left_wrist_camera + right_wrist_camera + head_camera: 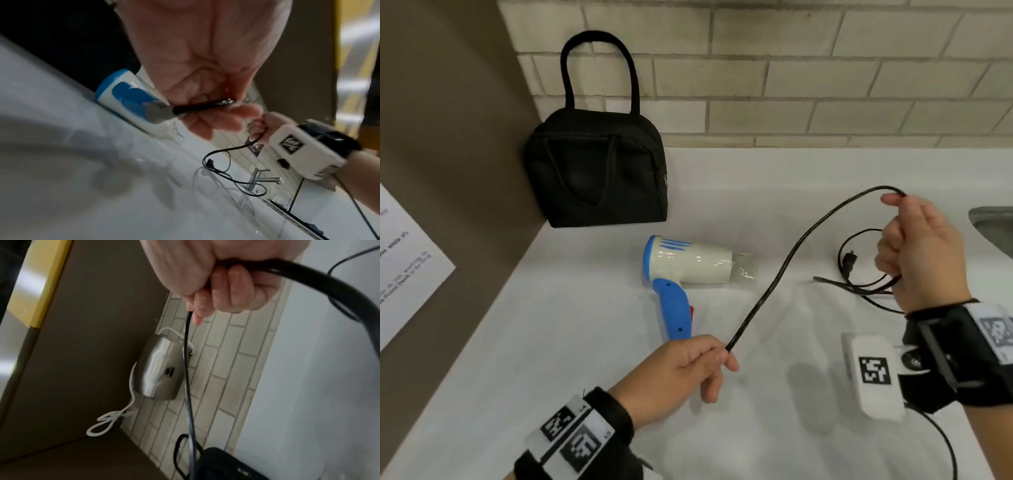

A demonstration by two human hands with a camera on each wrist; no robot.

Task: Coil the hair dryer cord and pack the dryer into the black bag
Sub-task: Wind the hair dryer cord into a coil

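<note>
Left hand (681,368) pinches the cord (787,260) between thumb and curled fingers, just in front of the dryer handle's end. In the left wrist view the cord runs across the fingers (216,120) from a grey sleeve at the handle end. Right hand (924,250) is closed round the cord too: one strand comes out over the top by the forefinger, several loops hang from the bottom of the fist. Right wrist view shows the fingers (232,287) wrapped round a thick black bundle, one thin strand dropping straight down.

Between the hands the cord is raised off the counter (551,325), a taut diagonal from near left to far right. Loose loops and the plug (849,262) lie on the counter left of the right hand.

Hair dryer (688,263) lies on its side mid-counter, apart from both hands. Barrel's long axis runs left-right, clear nozzle pointing right, blue rear cap left; blue handle angles toward the viewer and ends just beside the left hand.

Black bag (595,171) stands upright in the far left corner, against the brown side panel and tiled wall, handles up, well apart from the dryer. Whether the zip is open, cannot tell.

Open white counter lies between bag and dryer and along the near edge. Sink rim (989,222) sits at the right edge, just beyond the right hand. A printed sheet (404,267) hangs on the left panel.
</note>
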